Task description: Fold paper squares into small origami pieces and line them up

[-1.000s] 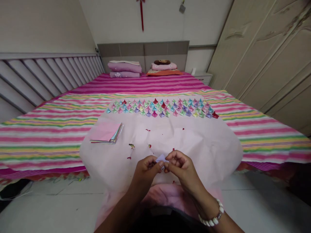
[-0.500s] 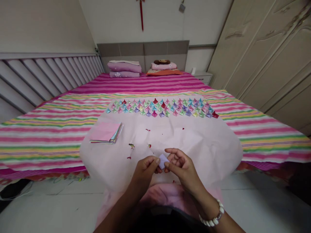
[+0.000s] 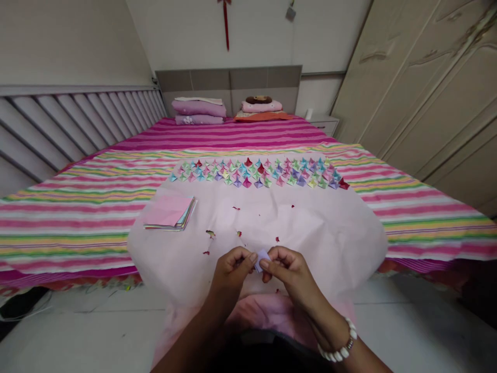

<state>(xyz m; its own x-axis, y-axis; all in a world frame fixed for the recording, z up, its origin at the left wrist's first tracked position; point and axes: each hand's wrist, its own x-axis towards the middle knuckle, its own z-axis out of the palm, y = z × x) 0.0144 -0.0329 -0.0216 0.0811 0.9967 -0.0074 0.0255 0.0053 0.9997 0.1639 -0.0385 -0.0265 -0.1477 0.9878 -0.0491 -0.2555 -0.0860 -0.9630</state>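
Note:
A small folded piece of lavender paper (image 3: 261, 259) is pinched between both my hands, above the near part of a pale pink cloth. My left hand (image 3: 235, 264) grips its left edge between thumb and fingers. My right hand (image 3: 286, 265), closed, has its thumb pressed on the right side of the paper; a white bracelet (image 3: 341, 348) circles that wrist. Part of the paper is covered by my fingertips. Beyond the hands, several rows of folded paper pieces (image 3: 247, 182) in many colours lie along the far part of the cloth.
The pale pink cloth (image 3: 337, 233) is spread over a striped bedspread (image 3: 70, 207). A stack of coloured paper squares (image 3: 169, 211) sits at its left. Small dark red marks (image 3: 210, 234) dot the cloth. Folded bedding (image 3: 199, 109) is by the headboard (image 3: 229, 80); a wardrobe (image 3: 419, 88) stands right.
My right fingers, spread and raised before, have curled in against the lavender paper. The paper has turned and looks narrower. My left hand keeps nearly the same place.

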